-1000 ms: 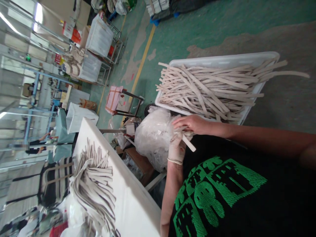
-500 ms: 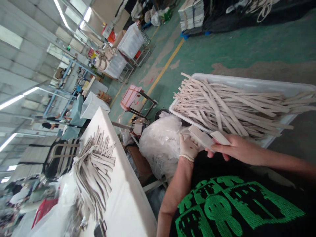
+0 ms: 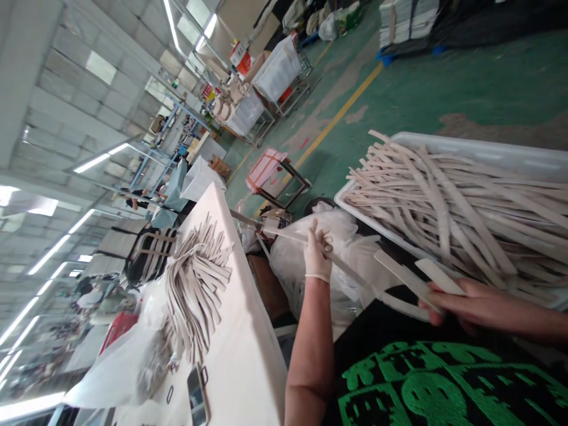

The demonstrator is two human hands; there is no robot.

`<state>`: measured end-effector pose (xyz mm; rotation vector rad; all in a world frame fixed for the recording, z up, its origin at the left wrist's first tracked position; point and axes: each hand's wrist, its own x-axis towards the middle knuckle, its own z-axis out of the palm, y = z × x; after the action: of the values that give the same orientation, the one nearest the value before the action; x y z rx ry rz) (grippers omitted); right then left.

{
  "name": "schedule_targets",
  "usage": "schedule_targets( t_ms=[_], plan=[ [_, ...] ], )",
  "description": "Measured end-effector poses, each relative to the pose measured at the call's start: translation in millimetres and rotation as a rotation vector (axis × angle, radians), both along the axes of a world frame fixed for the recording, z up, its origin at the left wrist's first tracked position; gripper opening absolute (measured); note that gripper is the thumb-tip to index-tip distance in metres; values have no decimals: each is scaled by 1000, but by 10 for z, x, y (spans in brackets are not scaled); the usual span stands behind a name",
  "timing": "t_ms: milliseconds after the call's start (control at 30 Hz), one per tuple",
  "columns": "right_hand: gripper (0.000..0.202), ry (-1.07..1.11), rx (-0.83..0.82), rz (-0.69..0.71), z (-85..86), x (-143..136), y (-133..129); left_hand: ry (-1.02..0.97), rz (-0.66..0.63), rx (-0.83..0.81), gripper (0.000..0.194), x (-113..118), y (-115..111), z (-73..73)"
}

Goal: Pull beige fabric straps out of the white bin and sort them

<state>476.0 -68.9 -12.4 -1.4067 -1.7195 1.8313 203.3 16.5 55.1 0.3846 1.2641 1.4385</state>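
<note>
Beige webbing runs between your two hands: a long strap [image 3: 355, 273] stretched from your left hand [image 3: 317, 254] to your right hand [image 3: 465, 299]. Your left hand wears a pale glove, is raised with the forearm upright, and its fingers are pinched closed around the far end of the strap. Your right hand lies low at the right, fingers extended and closed over the strap's near ends, which stick out flat past the fingertips. The two hands are well apart, with the strap slanting down from left to right between them, in front of a crumpled clear plastic bag [image 3: 337, 248].

Just beyond your right hand sits a white tray [image 3: 488, 151] heaped with more beige straps [image 3: 452, 201], resting over the green floor [image 3: 421, 89]. To your left a white table [image 3: 239, 355] carries a fanned bundle of straps [image 3: 195, 290], and a phone [image 3: 197, 402] lies at its near edge. Farther off, a pink stool [image 3: 266, 168] stands by a yellow floor line, with white bins [image 3: 277, 71] on racks behind it.
</note>
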Motion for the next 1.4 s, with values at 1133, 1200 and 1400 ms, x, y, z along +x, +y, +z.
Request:
schedule_targets(
  t_ms=[1133,1200,1400],
  plan=[
    [45,369,233,23,950,-200,966,385,-1247,173,63,490,-829,-136],
    [43,331,289,-3,953,-214,892,424,-1079,224,64,529,-812,-89],
    [39,318,547,-11,1007,-270,619,637,-646,349,49,649,-793,91]
  ],
)
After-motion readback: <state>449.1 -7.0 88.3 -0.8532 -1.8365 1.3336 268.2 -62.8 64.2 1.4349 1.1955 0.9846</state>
